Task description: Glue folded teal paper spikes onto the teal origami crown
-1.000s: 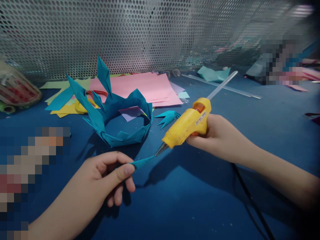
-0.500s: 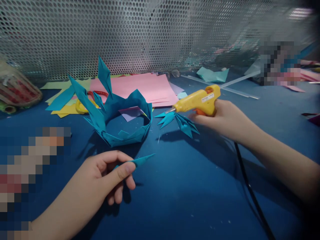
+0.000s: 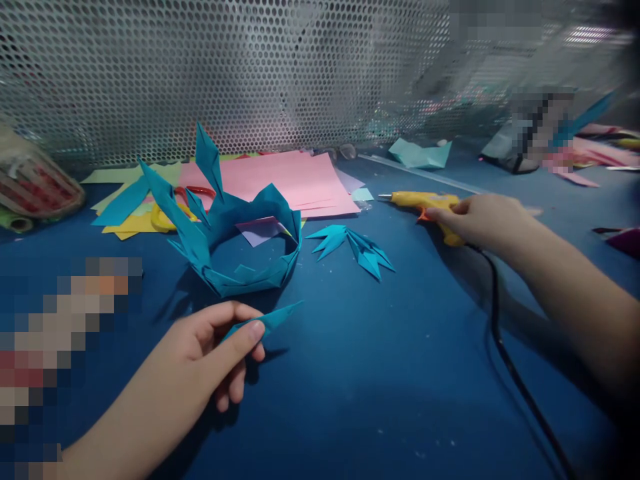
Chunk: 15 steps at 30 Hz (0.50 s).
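Between thumb and fingers, my left hand (image 3: 220,353) pinches a narrow folded piece of blue paper (image 3: 277,321), its pointed tip towards the right. My right hand (image 3: 485,223) is closed on a yellow glue gun (image 3: 425,200) with an orange trigger, low over the table at the right and nozzle pointing left. Behind my left hand stands a blue folded-paper crown (image 3: 245,283) with tall points on its left side. Two clusters of pointed blue folded paper (image 3: 370,253) lie on the table between the crown and the glue gun.
Pink paper sheets (image 3: 300,180) lie behind the crown, with yellow-and-red-handled scissors (image 3: 163,217) nearby. A clear jar (image 3: 40,180) is at far left. The black cord (image 3: 505,353) runs down the right. A perforated metal panel (image 3: 280,80) bounds the back. A pixelated patch hides the left edge.
My right hand has carried the glue gun away from the tip of the blue paper, back and to the right, and lowered it. My left hand keeps its pinch, nearly still.
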Each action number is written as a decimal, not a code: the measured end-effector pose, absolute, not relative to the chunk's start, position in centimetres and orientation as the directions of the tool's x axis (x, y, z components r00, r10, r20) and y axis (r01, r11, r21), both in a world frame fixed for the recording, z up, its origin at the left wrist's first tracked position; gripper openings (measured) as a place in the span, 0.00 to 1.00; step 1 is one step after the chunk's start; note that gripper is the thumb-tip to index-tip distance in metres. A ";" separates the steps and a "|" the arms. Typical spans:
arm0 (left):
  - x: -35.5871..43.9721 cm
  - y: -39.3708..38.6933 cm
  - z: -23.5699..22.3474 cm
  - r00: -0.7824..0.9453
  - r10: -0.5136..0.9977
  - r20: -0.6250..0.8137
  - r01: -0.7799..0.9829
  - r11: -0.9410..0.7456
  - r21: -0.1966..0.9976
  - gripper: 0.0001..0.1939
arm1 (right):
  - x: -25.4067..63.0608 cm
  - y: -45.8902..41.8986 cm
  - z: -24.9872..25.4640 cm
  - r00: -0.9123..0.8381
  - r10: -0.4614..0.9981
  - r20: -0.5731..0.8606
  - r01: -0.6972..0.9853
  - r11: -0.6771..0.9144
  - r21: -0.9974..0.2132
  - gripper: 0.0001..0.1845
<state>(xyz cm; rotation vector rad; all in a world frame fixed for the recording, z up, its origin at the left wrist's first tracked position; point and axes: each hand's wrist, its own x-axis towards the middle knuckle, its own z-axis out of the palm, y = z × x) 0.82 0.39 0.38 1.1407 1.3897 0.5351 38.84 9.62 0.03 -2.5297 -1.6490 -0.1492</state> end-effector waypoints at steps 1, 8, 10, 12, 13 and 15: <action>0.8 0.4 0.4 0.177 0.860 -0.479 0.327 0.408 0.852 0.18 | 38.7 9.4 0.2 0.413 0.896 0.162 0.910 -0.414 -0.033 0.18; 0.0 -0.1 0.0 0.247 0.861 -0.444 0.393 0.330 0.859 0.17 | 34.8 7.4 1.7 0.229 0.879 0.419 0.973 -0.202 -0.109 0.12; -0.2 -0.2 0.0 0.252 0.867 -0.430 0.396 0.313 0.863 0.17 | 33.0 6.7 1.4 0.014 0.864 0.504 0.969 0.112 -0.219 0.12; -0.2 -0.2 0.1 0.248 0.876 -0.414 0.391 0.300 0.870 0.18 | 31.1 5.8 0.9 -0.225 0.825 0.518 0.838 0.435 -0.329 0.15; -0.2 -0.2 0.1 0.241 0.880 -0.410 0.387 0.300 0.872 0.18 | 30.2 5.2 0.9 -0.333 0.802 0.496 0.736 0.550 -0.395 0.18; -0.1 -0.1 0.2 0.212 0.890 -0.404 0.370 0.309 0.876 0.19 | 28.5 4.1 1.2 -0.527 0.790 0.315 0.559 0.601 -0.571 0.21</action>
